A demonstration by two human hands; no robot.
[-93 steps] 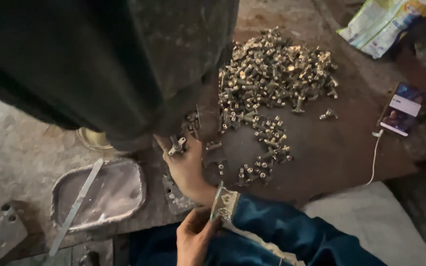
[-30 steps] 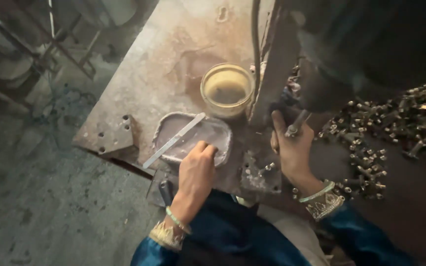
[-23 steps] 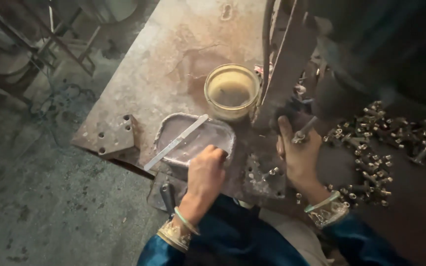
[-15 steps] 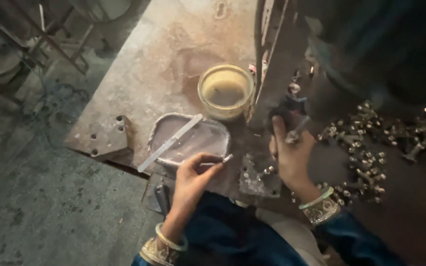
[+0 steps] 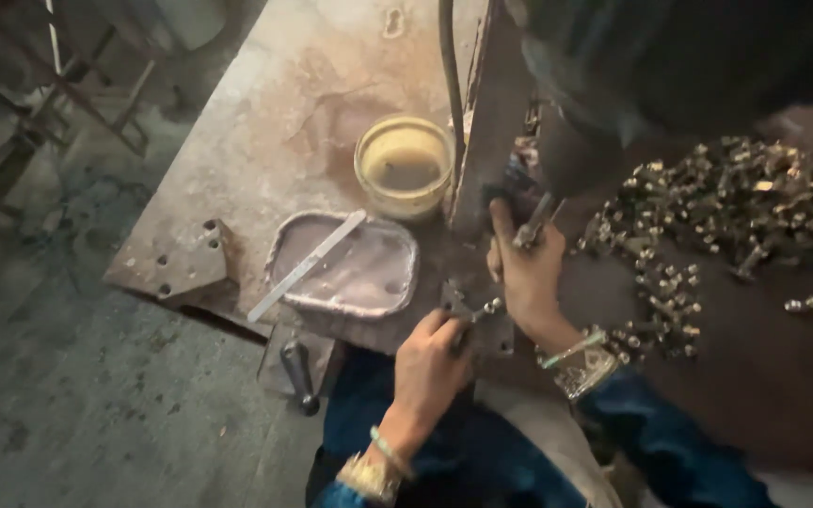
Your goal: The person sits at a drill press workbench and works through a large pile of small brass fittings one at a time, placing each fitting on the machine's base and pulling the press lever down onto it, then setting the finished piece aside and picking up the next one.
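Your left hand (image 5: 435,362) pinches a small metal pin (image 5: 484,309) at the worktop (image 5: 265,141) edge. Your right hand (image 5: 529,273) grips another metal piece (image 5: 532,222) under the dark machine (image 5: 670,66), which hides the fingertips. A pile of fittings (image 5: 736,207) lies just right.

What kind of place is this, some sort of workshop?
Most likely a small metalworking workshop. A worn metal bench carries a heap of small metal fittings, a dark machine stands over it, and a yellowish tub and shallow grey tray sit alongside.
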